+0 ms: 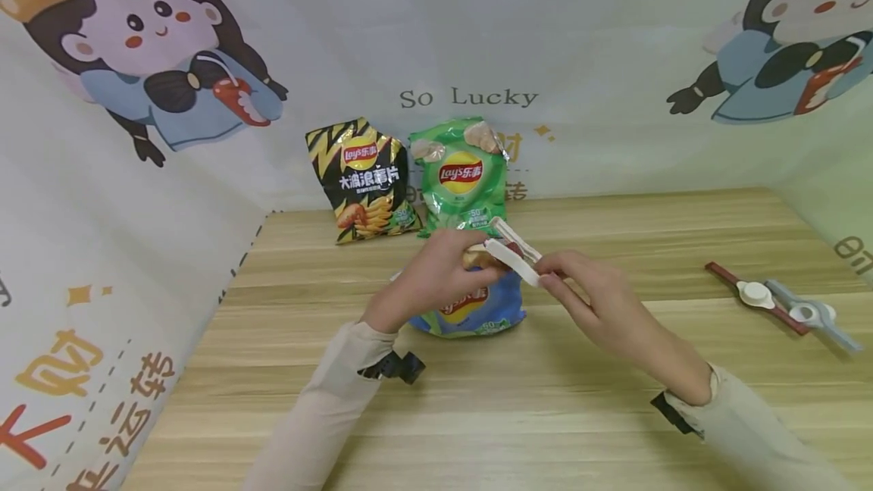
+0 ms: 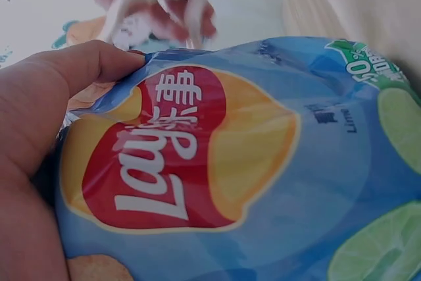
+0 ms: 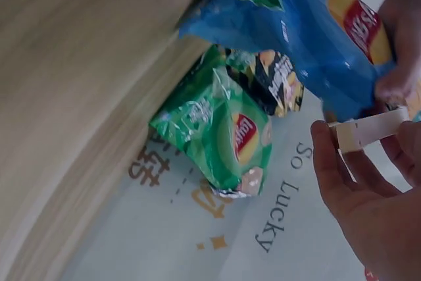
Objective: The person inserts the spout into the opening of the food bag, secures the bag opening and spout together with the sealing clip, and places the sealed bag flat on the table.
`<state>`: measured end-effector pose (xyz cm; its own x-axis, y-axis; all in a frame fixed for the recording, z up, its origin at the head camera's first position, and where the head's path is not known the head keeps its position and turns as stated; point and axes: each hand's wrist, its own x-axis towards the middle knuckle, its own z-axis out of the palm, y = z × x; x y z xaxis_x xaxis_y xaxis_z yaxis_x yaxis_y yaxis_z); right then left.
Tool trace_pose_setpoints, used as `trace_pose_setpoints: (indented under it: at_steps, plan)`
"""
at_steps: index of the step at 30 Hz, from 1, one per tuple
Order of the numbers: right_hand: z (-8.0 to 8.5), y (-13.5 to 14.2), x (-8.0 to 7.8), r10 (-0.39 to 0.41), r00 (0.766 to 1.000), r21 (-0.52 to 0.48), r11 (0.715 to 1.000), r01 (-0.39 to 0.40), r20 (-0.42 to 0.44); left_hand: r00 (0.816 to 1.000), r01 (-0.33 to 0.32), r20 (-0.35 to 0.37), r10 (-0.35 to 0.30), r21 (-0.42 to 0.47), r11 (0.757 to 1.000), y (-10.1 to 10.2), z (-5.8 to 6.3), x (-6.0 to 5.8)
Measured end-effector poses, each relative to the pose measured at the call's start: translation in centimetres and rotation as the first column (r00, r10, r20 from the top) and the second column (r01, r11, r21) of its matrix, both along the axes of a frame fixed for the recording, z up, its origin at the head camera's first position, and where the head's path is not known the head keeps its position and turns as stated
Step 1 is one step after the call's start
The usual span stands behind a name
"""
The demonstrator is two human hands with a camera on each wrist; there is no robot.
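Observation:
A blue Lay's chip bag (image 1: pixel 470 317) stands low on the table, lime slices printed on its front. My left hand (image 1: pixel 436 275) grips its upper part; in the left wrist view the thumb (image 2: pixel 108 60) lies along the bag's top edge. Between the fingers and thumb of my right hand (image 1: pixel 607 305) is a white bag clip (image 3: pixel 378 129), pinched at one end. Its two long arms are spread apart, and in the head view they overlap the bag's top beside my left fingers. Part of the bag's top is hidden behind the left hand.
Behind, a black-and-yellow Lay's bag (image 1: pixel 371 180) and a green one (image 1: pixel 464 184) lean on the printed backdrop (image 1: pixel 600 135). At the table's right lie a dark red clip (image 1: pixel 723 276) and a grey clip (image 1: pixel 842 338), crossing each other, each with a white round part.

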<state>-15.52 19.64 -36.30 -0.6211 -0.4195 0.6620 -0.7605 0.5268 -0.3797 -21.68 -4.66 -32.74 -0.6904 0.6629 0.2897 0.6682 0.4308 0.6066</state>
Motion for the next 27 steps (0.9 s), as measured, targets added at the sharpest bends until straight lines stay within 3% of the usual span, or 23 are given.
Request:
trace_pose_setpoints:
  at_steps: [4, 8, 17, 27]
  plan:
    - [-0.6, -0.5, 0.1, 0.037, 0.999, -0.042, 0.998, -0.036, 0.029, 0.999, 0.022, 0.029, -0.024, 0.041, 0.999, 0.5, 0.3, 0.6]
    - [-1.0, -0.7, 0.3, 0.058, 0.995, -0.085, 0.995, -0.052, 0.076, 0.999, 0.006, 0.036, -0.007, 0.038, 0.999, 0.7, 0.3, 0.9]
    - [-1.8, -1.9, 1.1, 0.133, 0.973, -0.264, 0.961, -0.080, 0.190, 0.998, 0.045, 0.049, -0.046, 0.025, 0.999, 1.4, -0.4, 1.1]
    - [-1.6, -2.0, 1.3, 0.166, 0.963, -0.307, 0.947, -0.095, 0.213, 0.996, 0.084, -0.016, -0.084, -0.015, 0.996, 1.5, -0.1, 1.3]
